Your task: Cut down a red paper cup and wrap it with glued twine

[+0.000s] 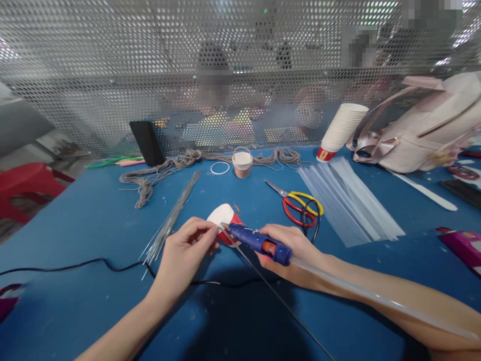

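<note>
Along the far side stands a perforated metal panel (112,75), and before it spreads a blue table (93,210). At far right sits a pale pink backpack (417,135); to its left lies a fan of translucent sticks (349,203), with a leaning stack of paper cups (342,130) beyond them. Gray cord skeins (192,156) rest along the far edge, thin wires (176,210) left of centre, scissors (288,194) right of centre; none of these is being handled.

Nearer, the right hand (296,245) is wrapped around a blue hot-glue gun (250,238), its nozzle against or just beside a red-and-white paper cup (220,214), which is tilted over mid-table. At the cup's edge, the left hand (190,245) has thumb and forefinger pinched together; whether they clamp cup, cord or both, I cannot tell. From there a strand of gray cord (280,298) trails to the near right.

Judged by the bare red wall, the work on this cup seems barely begun: no wound turn shows, and nearly all the strand is free. A small handled bucket (242,171) at far centre looks finished; beside it lies a thin white ring (220,174), unattached.
</note>
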Demonstrator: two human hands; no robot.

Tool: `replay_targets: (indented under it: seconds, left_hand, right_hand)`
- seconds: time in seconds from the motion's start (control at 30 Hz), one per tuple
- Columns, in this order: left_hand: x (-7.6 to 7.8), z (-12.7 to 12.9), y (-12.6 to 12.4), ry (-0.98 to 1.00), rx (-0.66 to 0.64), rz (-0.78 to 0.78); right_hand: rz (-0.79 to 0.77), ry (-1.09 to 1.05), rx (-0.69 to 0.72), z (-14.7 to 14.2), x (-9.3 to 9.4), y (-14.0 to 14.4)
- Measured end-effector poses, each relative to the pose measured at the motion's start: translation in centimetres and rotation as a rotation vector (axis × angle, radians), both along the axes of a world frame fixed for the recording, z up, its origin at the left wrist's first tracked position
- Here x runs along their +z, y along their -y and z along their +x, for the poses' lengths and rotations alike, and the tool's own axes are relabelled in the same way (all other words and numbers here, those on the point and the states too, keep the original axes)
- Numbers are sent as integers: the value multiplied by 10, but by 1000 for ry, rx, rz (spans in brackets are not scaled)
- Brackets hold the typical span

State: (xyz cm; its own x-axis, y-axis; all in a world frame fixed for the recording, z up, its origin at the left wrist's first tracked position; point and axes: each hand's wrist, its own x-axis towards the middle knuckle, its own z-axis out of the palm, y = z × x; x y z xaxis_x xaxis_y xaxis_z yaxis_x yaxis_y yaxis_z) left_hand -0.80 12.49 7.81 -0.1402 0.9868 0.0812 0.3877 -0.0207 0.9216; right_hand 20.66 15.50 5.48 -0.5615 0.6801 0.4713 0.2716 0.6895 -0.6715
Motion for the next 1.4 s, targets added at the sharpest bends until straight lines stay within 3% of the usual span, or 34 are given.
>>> replay_targets:
  seconds: [0.13,0.87,1.13,1.4]
  left_hand:
    - [-1,0,0,-4,-12,1]
    - [2,1,1,-31,-17,33]
    - [1,0,1,-63,-12,27]
    - [1,0,2,-31,-17,34]
  right_hand:
    - [64,-10,15,-2,-2,1]
    - [80,47,0,0,2,3]
    - [-53,63,-67,3,7,0]
    - [59,61,-35,-1,-1,5]
